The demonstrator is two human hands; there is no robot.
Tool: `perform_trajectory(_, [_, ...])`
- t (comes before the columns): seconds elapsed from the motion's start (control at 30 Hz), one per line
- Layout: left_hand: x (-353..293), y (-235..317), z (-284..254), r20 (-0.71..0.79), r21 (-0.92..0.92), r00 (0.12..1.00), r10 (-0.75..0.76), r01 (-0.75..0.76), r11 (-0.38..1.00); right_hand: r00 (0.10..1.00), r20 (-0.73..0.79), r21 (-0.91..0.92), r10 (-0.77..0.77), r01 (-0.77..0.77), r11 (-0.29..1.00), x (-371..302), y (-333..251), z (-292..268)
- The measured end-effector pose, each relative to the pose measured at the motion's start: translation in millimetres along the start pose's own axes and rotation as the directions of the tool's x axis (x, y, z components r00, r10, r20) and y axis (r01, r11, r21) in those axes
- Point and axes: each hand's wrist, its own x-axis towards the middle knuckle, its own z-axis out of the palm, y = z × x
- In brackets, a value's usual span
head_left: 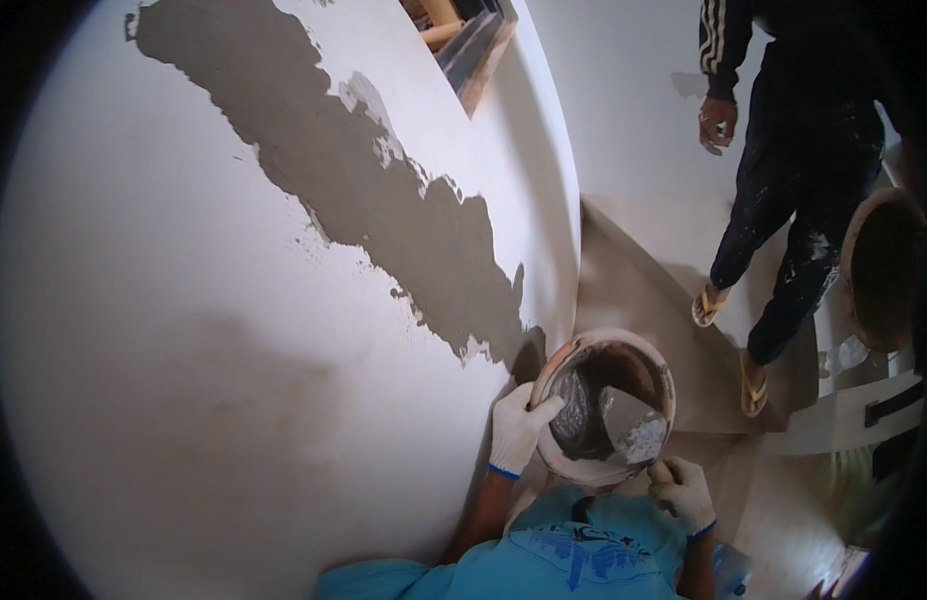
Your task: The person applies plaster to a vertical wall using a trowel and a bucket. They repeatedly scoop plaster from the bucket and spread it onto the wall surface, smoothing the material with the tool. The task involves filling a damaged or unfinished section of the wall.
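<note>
My left hand [517, 430], in a white knit glove, grips the left rim of a round bucket [609, 337], thumb over the edge. Wet grey mortar [578, 418] lies inside it. A trowel [624, 415] is over the bucket's right half, its broad blade smeared grey with a pale lump near the handle. The gloved fingers of my right hand [687, 494] are wrapped round the trowel's handle. Beside the bucket, a long, ragged band of grey mortar [384, 220] runs diagonally down the white wall [164, 330] and ends close to the rim.
A person in dark clothes and yellow flip-flops [774, 200] stands on the raised step [674, 330] at the right. Near that person's legs is another large round container [859, 270]. An opening with wooden pieces [469, 50] cuts into the wall at the top.
</note>
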Motion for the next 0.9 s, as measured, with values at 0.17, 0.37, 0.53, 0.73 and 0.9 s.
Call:
perform_trajectory(0.17, [3.6, -16.8, -1.6, -0.005, 0.003, 1.000, -0.020, 0.020, 1.000, 0.999, 0.034, 0.175, -0.013, 0.007, 0.984, 8.3, 16.0, -1.4])
perform_trajectory(0.37, [0.9, -5.1, 4.0, -0.021, 0.090, 0.999, 0.039, -0.037, 0.995, 1.000, -0.010, 0.068, -0.009, 0.010, 0.998, 9.0, 13.0, -1.0])
perform_trajectory(0.53, [4.2, -20.5, 2.6, -0.014, 0.023, 0.998, -0.060, 0.060, 0.998, 1.000, -0.004, 0.084, -0.017, 0.017, 0.996, 17.8, 19.7, -0.6])
perform_trajectory(0.73, [4.1, -15.2, 4.5, -0.017, 0.061, 0.999, -0.035, 0.036, 0.998, 1.000, 0.002, 0.072, -0.017, 0.016, 0.997, 23.0, 22.6, 1.9])
perform_trajectory(0.9, [5.8, -13.1, -3.0, 0.002, 0.163, 0.999, -0.036, 0.035, 0.986, 1.000, 0.013, 0.085, 0.013, -0.014, 0.996, 21.0, 11.8, 3.0])
